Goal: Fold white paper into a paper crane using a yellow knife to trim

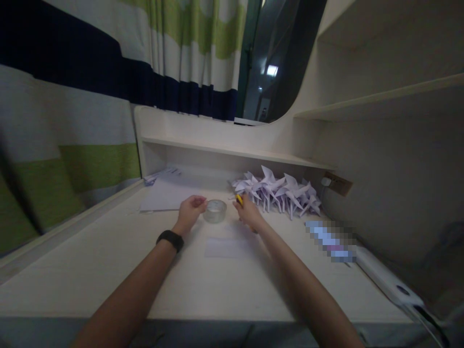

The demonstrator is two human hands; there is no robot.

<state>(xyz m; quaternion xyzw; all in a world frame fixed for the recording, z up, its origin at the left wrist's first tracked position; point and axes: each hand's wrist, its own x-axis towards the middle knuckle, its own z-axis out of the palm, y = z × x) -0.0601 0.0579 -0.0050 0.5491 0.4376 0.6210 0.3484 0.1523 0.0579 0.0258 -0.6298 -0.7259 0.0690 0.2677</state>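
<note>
Left hand (191,209) pinches the clear round tape roll (215,211) at its left rim; right hand (247,211), just right, grips a small yellow tool (239,198).

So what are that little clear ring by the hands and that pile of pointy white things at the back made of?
The ring looks like a roll of clear plastic tape: glossy, see-through, catching light. The left hand touches its side. The pointy pile looks like folded paper, matte white with sharp creases, probably origami. The right hand holds something small and yellow, likely plastic, too hidden to tell. The desk seems pale laminated wood.
</note>
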